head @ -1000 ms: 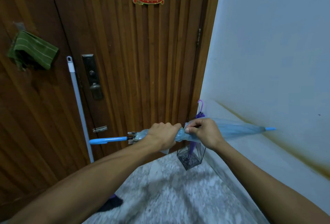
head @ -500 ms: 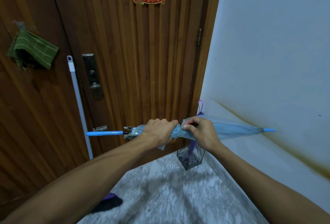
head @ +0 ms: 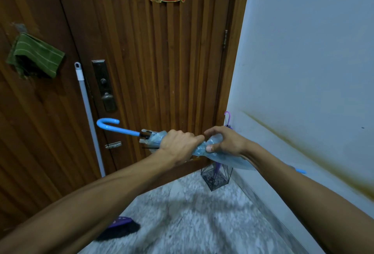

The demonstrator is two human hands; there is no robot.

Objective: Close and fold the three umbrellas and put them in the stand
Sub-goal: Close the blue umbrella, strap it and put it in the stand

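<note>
mid-fold: left hand [head: 178,145] wrapped round blue umbrella [head: 226,157], right hand [head: 224,141] pinching canopy; next, likely tip down into stand [head: 215,178].

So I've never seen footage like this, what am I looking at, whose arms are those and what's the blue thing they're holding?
No machine here: a camera worn on a person's head looks forward and down, so the arms are their own. The left hand grips a closed blue umbrella near its crook handle; the right hand pinches its folded canopy. Behind, a wire stand on the floor in the corner by the wooden door holds a purple umbrella. A pole leans against the door.
</note>
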